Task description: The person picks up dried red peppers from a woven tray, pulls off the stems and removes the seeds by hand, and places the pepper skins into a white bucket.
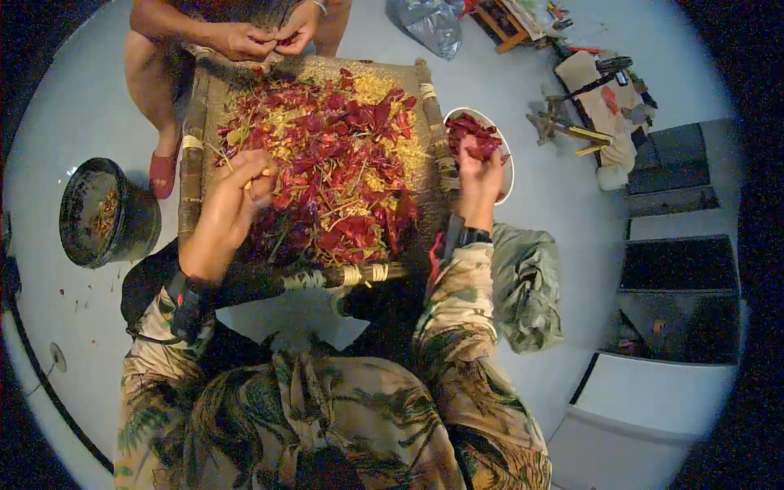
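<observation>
Dried red chilies [327,163], many split open, lie mixed with yellow seeds [371,90] and thin stems on a woven tray [412,122] with a wooden frame. Over the tray's left side, my left hand [233,192] is closed in a pinch, and a thin pale stem shows at its fingertips. Right of the tray stands a white bowl [508,184] holding torn red chili pieces [474,126]. My right hand [480,175] is at this bowl, its fingers curled around red chili pieces; the fingers partly hide what they hold.
Across the tray, another person's hands [273,39] are held together at its far edge. A black bucket [135,216] with scraps stands at left. At right are a crumpled green sack [527,286] and a cloth-covered stool [600,98]. A grey plastic bag [429,24] lies behind.
</observation>
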Demonstrator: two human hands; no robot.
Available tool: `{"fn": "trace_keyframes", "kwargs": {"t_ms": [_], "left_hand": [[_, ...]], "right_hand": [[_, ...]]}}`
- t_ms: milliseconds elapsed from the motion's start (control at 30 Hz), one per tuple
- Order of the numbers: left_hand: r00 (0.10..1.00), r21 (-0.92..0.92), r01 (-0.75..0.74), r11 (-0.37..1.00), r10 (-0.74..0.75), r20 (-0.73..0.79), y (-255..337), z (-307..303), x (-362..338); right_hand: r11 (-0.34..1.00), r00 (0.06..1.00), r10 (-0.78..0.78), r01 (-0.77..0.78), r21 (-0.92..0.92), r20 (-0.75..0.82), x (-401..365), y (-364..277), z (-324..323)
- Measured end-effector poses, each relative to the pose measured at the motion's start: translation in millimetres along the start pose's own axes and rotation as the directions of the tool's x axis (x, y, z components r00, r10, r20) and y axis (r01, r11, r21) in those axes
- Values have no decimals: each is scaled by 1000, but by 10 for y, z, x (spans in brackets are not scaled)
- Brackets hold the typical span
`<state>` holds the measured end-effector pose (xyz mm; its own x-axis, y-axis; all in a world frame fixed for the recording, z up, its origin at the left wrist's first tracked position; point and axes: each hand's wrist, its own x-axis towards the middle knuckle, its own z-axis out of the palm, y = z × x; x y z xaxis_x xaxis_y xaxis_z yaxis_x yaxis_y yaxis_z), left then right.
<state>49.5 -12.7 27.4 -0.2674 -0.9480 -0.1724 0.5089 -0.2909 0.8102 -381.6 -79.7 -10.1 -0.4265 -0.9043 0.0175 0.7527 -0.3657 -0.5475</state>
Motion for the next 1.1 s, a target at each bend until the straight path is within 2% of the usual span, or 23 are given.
{"fn": "trace_keyframes", "kwargs": {"t_ms": [33,67,167,267,300,333,400,433,500,567,667,700,767,833,933,1033,1100], "left_hand": [[998,-52,67,996,-67,-7,-3,-25,29],[997,-50,65,997,-67,-28,-15,-6,34],[993,-74,85,994,-91,-75,-54,59,18],[988,-144,136,980,-144,-47,-98,56,29],[989,-155,137,978,-143,-25,-118,40,39],[990,-166,138,977,-140,-1,-133,24,55],[987,-139,153,978,-160,-37,-162,-5,75],[984,-125,161,979,-169,-56,-171,-17,73],[984,-122,153,981,-163,-72,-165,-10,70],[982,-134,164,977,-174,-68,-167,1,67],[977,-172,198,965,-207,-39,-162,14,65],[976,-179,206,962,-215,-32,-144,32,59],[974,-170,211,963,-223,-50,-98,71,42],[970,-141,212,967,-226,-93,-61,112,21],[971,-123,200,972,-213,-108,-72,107,9],[980,-71,169,983,-175,-92,-107,107,2],[987,15,142,990,-140,-85,-202,66,37]], "right_hand": [[1000,999,4,-4,2,-43,13,-119,-71],[1000,996,10,-10,4,-86,2,-194,-122],[988,970,14,-50,-146,-243,146,-202,-417],[948,948,-92,-9,-317,-304,68,55,-32],[909,970,-102,1,-416,-221,69,154,14],[822,981,-63,-53,-568,-183,132,255,46],[585,999,24,-48,-810,-41,255,532,60],[302,996,16,82,-950,91,557,773,-250],[-129,960,45,281,-951,277,720,1095,-385],[-361,918,59,386,-849,392,437,1297,163],[-437,957,45,276,-856,285,417,1519,368],[-456,977,63,210,-865,204,368,1520,479],[-443,979,76,205,-873,192,492,1685,194],[-454,984,97,180,-873,152,458,1726,179],[-417,962,167,266,-869,214,218,1663,218],[-248,915,290,355,-902,280,-59,1562,251],[-120,861,321,450,-885,394,-303,1471,337]]}}
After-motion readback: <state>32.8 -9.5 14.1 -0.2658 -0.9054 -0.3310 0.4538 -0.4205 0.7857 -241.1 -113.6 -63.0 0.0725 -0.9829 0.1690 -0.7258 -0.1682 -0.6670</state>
